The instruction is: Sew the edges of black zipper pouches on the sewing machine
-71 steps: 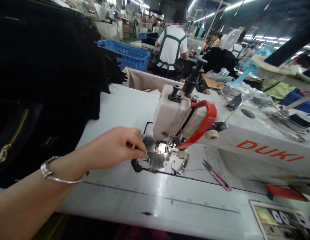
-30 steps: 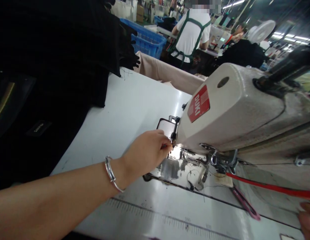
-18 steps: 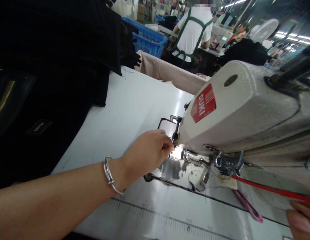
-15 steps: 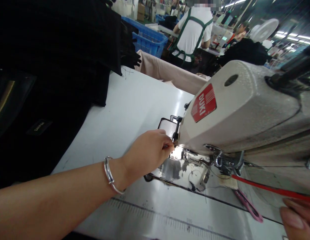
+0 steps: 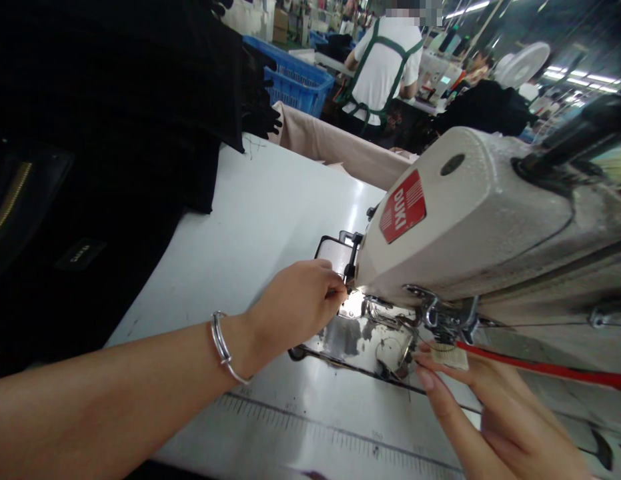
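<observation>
A cream DUKI sewing machine (image 5: 470, 213) stands on the white table (image 5: 250, 220). My left hand (image 5: 295, 307), a silver bangle (image 5: 223, 347) on its wrist, is pinched shut against the left side of the machine's head; what its fingertips hold is too small to make out. My right hand (image 5: 490, 413) reaches in from the lower right, its fingers stretched toward the presser foot area (image 5: 430, 327) above the shiny needle plate (image 5: 360, 337). Nothing shows in it. A red guard bar (image 5: 540, 370) runs rightward just above that hand.
Black fabric (image 5: 90, 133) with a gold zip is piled over the table's left part. Behind stand a blue basket (image 5: 290, 83), a beige cloth bin (image 5: 335, 150), and a person in a white shirt with green straps (image 5: 385, 63). A ruler scale (image 5: 330, 430) is printed along the table's front.
My head dropped and swung left to look under the machine's head. My left hand stayed pinched at its left side. My right hand came in from the lower right to the presser foot.
</observation>
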The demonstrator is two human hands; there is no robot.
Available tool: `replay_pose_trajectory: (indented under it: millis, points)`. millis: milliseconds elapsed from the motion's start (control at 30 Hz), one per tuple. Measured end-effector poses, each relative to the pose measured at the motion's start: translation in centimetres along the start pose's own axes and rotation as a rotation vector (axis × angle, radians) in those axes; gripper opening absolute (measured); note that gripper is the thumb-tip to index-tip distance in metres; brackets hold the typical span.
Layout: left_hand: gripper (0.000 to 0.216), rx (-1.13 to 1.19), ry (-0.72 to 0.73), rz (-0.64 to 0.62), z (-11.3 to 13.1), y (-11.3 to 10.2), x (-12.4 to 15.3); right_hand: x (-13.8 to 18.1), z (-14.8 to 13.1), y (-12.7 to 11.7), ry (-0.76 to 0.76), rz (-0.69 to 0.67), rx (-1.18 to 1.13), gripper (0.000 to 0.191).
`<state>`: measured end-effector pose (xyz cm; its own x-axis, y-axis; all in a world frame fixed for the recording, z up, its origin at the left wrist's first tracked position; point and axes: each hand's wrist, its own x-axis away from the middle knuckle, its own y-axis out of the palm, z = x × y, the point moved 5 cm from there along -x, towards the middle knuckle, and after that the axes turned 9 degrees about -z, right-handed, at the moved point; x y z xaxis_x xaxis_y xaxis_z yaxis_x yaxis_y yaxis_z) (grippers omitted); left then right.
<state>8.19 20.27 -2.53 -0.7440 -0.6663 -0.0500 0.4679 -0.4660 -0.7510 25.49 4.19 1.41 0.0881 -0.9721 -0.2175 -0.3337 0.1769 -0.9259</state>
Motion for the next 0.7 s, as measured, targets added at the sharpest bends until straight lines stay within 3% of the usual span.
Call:
replay_pose_trajectory:
  millis: [133, 333, 533, 700]
  points:
    - [0.025, 0.008, 0.008, -0.002, -0.1, 0.1, 0.0, -2.8, -1.0, 0.8, -0.068, -0.102, -0.03, 0.017]
    - [0.027, 0.002, 0.017, 0.019, 0.1, -0.1, 0.0, -4.9, 0.4, 3.5, 0.033, -0.29, -0.077, 0.022]
    - [0.023, 0.002, -0.001, 0.015, 0.1, -0.1, 0.0, -5.6, 3.2, 6.7, 0.271, -0.178, -0.319, 0.023]
    - [0.021, 0.04, -0.037, -0.002, 0.0, 0.0, 0.0, -5.7, 3.2, 7.4, 0.309, -0.138, -0.315, 0.024]
